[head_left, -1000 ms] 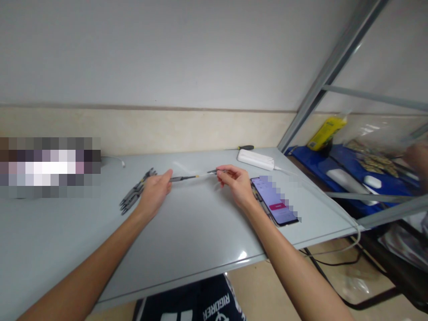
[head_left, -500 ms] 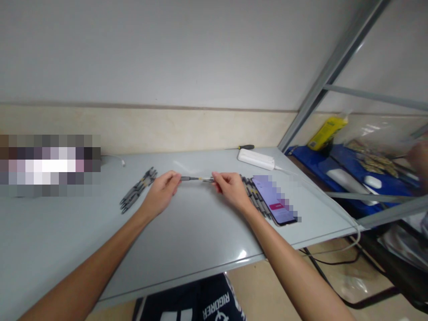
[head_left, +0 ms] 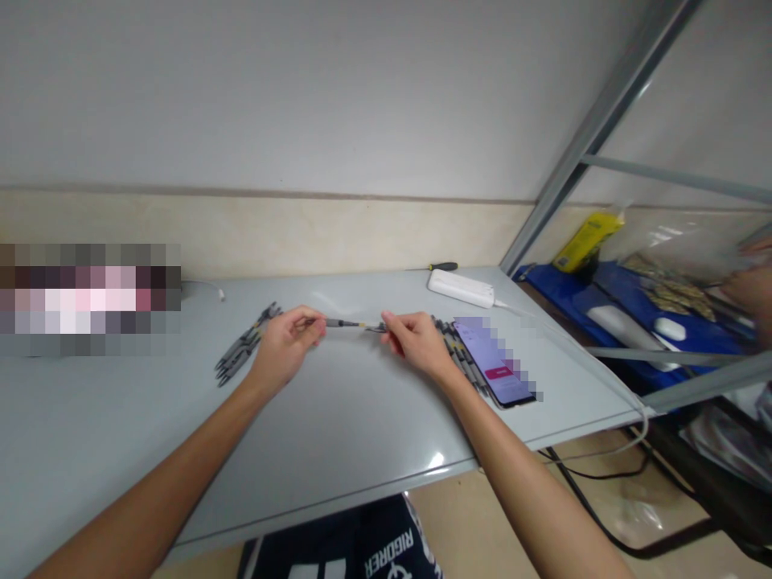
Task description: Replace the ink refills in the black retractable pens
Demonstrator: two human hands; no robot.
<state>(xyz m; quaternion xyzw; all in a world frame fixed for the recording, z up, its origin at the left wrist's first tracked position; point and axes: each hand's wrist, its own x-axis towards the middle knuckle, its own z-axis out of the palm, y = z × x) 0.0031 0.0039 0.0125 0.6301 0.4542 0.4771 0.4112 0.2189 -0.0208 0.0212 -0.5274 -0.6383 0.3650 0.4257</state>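
My left hand [head_left: 295, 331] is closed in a pinch on the back end of a slim grey pen [head_left: 342, 322] with a yellowish band. The pen lies level between my two hands, its narrow end pointing right. Opposite it, my right hand [head_left: 408, 336] pinches a small grey and silvery pen part [head_left: 376, 328], mostly hidden by the fingers. Whether the two pieces touch, I cannot tell. Left of my left hand is a bundle of grey pens [head_left: 244, 347] on the table. More grey pens [head_left: 464, 358] lie in a row past my right hand.
A phone [head_left: 494, 354] with a lit screen lies against the right row. Behind it are a white power strip [head_left: 461, 288] with a cable and a screwdriver [head_left: 444, 266]. A metal frame [head_left: 594, 157] borders the table's right side. Another person's hand [head_left: 748, 281] shows at far right.
My left fingers have shifted on the pen and look more loosely curled. The right hand keeps its pinch, with slightly less of its piece showing. The other person's hand has moved slightly.
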